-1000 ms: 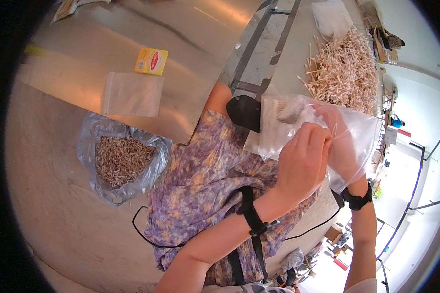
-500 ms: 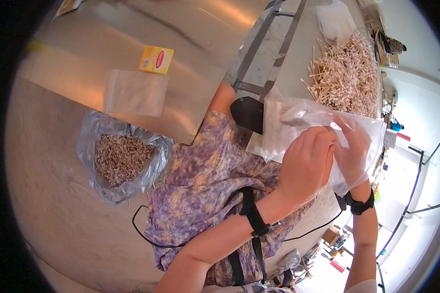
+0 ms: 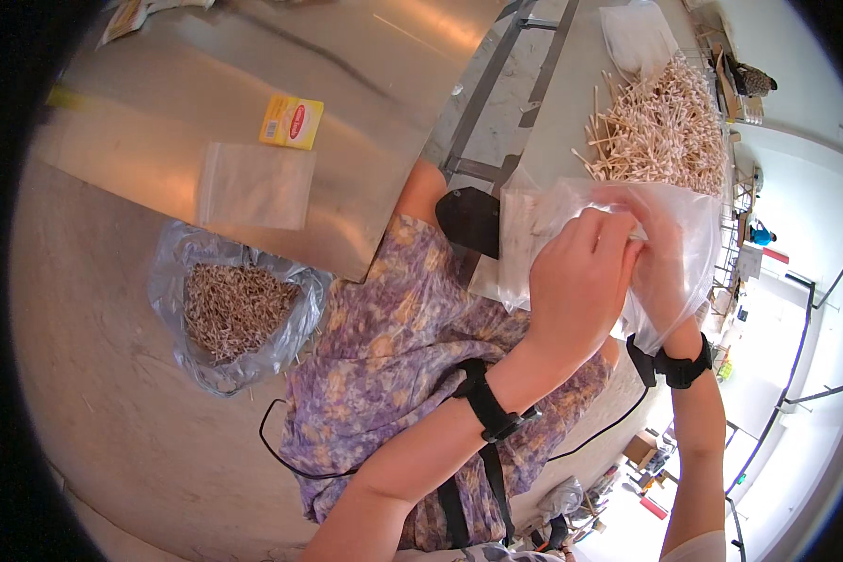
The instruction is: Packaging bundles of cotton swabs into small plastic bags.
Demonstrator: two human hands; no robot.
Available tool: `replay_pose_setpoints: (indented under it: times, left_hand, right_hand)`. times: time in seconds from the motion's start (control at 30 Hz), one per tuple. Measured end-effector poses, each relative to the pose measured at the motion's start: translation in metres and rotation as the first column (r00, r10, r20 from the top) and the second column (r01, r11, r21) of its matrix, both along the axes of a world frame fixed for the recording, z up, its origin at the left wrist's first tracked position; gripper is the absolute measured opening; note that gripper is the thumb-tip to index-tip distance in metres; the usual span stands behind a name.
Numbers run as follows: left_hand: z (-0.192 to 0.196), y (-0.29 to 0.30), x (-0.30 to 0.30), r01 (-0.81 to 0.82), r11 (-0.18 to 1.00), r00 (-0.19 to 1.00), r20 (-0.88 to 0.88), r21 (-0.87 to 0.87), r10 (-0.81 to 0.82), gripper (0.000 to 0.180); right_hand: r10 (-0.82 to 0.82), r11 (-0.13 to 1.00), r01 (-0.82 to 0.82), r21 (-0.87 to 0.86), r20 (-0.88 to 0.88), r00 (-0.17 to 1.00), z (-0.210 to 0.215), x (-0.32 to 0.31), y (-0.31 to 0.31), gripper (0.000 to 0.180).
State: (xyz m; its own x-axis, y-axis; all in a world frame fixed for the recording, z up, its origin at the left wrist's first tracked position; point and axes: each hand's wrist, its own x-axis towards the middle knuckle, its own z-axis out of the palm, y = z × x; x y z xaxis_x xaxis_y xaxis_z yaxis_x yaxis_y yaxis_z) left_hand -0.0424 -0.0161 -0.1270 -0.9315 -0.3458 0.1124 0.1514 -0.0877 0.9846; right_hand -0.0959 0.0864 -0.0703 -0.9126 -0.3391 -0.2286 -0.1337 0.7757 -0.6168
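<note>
A clear plastic bag (image 3: 698, 225) is spread beside the table edge at the right, some pale contents showing blurred through its left end. My left hand (image 3: 576, 281) is closed, its fingers pinching the bag's film near the opening. Inside the bag, seen through the plastic, is my right hand (image 3: 660, 248); it points left and its fingertips are hidden behind my left hand. Just beyond both hands lies a large loose heap of cotton swabs (image 3: 660, 126) with thin wooden sticks.
A flat clear bag (image 3: 258, 187) and a yellow box (image 3: 292, 122) lie on the metal table (image 3: 375, 140). Below its edge, a grey plastic bag (image 3: 169, 314) holds more swabs. A black plate (image 3: 468, 220) juts out left of my hands. A white bag (image 3: 637, 42) stands behind the heap.
My right hand has shifted slightly left inside the bag, the film bunching closer around it. My left hand has risen a little, still pinching the bag.
</note>
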Motion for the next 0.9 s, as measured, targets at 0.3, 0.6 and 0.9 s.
replay_pose_setpoints:
  times: [0.3, 0.6, 0.9]
  left_hand:
    - [0.01, 0.0, 0.003, 0.092, 0.993, 0.99, -0.116, 0.076, -0.083, 0.012]
    - [0.008, -0.014, 0.008, 0.235, 0.96, 0.964, -0.166, 0.155, -0.209, 0.011]
    - [-0.035, -0.056, -0.003, 0.018, 0.985, 0.994, 0.102, 0.17, -0.036, 0.027]
  right_hand:
    - [0.227, 0.936, -0.244, 0.253, 0.093, 0.969, -0.01, 0.017, 0.034, 0.048]
    - [0.15, 0.988, -0.142, -0.054, 0.171, 0.974, 0.007, 0.017, 0.003, 0.045]
    - [0.076, 0.994, -0.018, 0.111, -0.55, 0.832, 0.045, 0.059, 0.049, 0.047]
